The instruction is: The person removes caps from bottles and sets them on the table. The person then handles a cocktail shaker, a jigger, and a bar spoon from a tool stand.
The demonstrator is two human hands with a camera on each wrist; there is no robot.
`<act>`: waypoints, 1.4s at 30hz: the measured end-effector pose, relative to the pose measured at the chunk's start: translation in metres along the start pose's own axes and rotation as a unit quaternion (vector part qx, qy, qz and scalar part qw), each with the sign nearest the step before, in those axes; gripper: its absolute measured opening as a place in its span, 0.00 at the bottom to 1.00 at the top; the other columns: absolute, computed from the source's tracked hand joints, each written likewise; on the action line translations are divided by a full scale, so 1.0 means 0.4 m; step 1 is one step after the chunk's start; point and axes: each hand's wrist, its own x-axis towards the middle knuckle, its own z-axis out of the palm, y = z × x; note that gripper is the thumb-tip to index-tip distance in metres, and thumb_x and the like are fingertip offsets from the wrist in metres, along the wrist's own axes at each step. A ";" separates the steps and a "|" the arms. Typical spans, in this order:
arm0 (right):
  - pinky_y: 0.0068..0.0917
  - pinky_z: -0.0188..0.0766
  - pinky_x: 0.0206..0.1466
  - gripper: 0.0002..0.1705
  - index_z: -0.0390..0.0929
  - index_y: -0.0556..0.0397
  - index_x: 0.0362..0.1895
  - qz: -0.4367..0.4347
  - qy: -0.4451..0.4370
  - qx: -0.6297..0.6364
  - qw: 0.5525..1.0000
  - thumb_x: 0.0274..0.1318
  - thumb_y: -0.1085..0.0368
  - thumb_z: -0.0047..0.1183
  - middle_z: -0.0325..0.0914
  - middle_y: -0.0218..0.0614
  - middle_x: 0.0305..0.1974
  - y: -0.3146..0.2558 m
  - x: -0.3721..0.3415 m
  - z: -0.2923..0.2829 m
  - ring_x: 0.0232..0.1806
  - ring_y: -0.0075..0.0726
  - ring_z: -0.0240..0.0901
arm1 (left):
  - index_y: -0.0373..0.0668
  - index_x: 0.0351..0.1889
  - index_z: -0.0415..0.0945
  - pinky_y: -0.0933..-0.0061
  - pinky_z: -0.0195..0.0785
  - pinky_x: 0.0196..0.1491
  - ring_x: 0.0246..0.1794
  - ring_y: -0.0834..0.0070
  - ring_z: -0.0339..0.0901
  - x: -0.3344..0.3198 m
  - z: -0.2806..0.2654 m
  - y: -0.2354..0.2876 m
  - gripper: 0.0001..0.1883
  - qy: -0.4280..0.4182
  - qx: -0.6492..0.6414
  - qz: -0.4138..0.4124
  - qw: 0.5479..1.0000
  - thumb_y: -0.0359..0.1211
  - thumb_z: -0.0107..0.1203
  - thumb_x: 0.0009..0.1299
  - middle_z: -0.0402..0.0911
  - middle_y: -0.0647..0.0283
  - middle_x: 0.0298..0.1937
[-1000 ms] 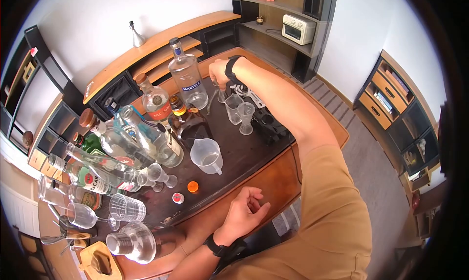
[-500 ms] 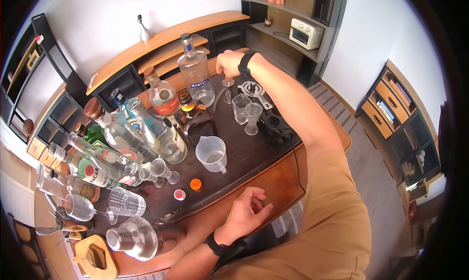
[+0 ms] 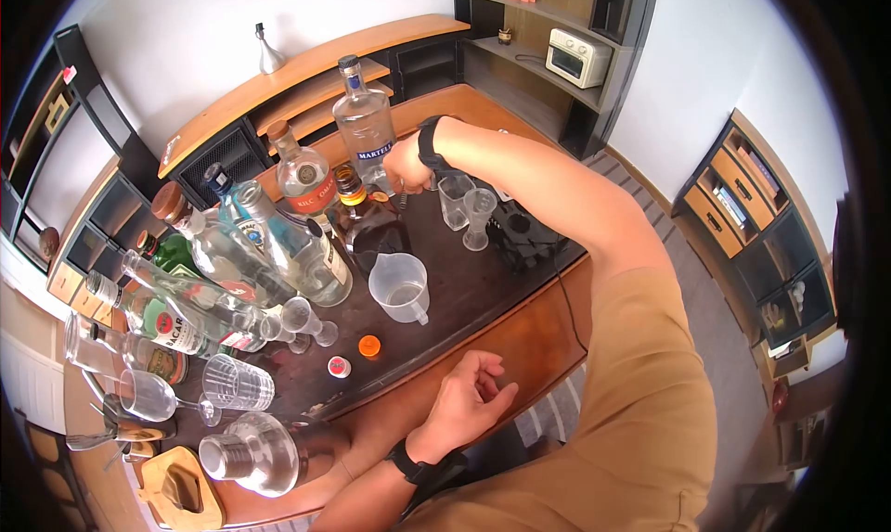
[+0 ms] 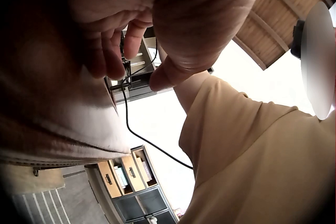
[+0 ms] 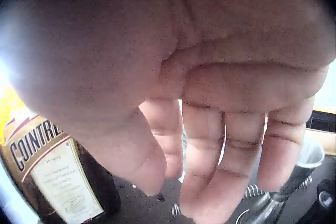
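My right hand [image 3: 406,166] reaches over the far part of the dark table, beside the clear Martell bottle [image 3: 362,124] and the brown Cointreau bottle [image 3: 369,226]. In the right wrist view its fingers [image 5: 207,140] hang down loosely extended, with nothing seen between them and the thumb. A metal coil [image 5: 253,190] shows behind the fingertips, next to a metal jigger [image 5: 307,158]. To the right of this hand stand a clear glass [image 3: 455,203] and an hourglass-shaped glass [image 3: 478,218]. My left hand [image 3: 464,397] is idle at the near edge, fingers loosely curled, holding nothing.
A plastic measuring jug [image 3: 399,291] stands mid-table, with an orange cap [image 3: 369,346] and a white-and-red cap [image 3: 339,367] nearby. Several bottles, small glasses and a shaker [image 3: 264,453] crowd the left. Black gear with a cable [image 3: 524,235] lies at the right.
My right hand first rose off the jigger, leaving it standing, then moved left and down toward the coil beside the Martell bottle. The left hand has stayed in place.
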 end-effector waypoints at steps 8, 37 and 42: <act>0.37 0.75 0.51 0.33 0.61 0.55 0.70 0.039 -0.141 -0.044 0.988 0.59 0.66 0.48 0.81 0.41 0.49 -0.028 0.025 0.008 0.44 0.37 0.81 | 0.36 0.50 0.69 0.81 0.68 0.30 0.29 0.84 0.73 -0.001 -0.008 0.015 0.20 -0.008 0.004 -0.019 1.000 0.30 0.65 0.63 0.78 0.62 0.40; 0.28 0.75 0.36 0.21 0.80 0.52 0.50 0.051 -0.145 -0.057 0.986 0.54 0.57 0.64 0.81 0.33 0.36 -0.011 0.090 0.027 0.36 0.30 0.78 | 0.36 0.49 0.70 0.81 0.70 0.31 0.29 0.84 0.73 -0.003 -0.015 0.027 0.19 -0.014 0.009 -0.017 1.000 0.31 0.65 0.64 0.76 0.65 0.38; 0.25 0.75 0.35 0.21 0.80 0.56 0.47 0.060 -0.149 -0.044 0.986 0.52 0.58 0.66 0.81 0.34 0.35 -0.010 0.096 0.030 0.36 0.29 0.79 | 0.36 0.49 0.70 0.80 0.70 0.31 0.29 0.83 0.74 -0.003 -0.017 0.031 0.19 -0.011 0.008 -0.011 1.000 0.31 0.65 0.64 0.77 0.63 0.38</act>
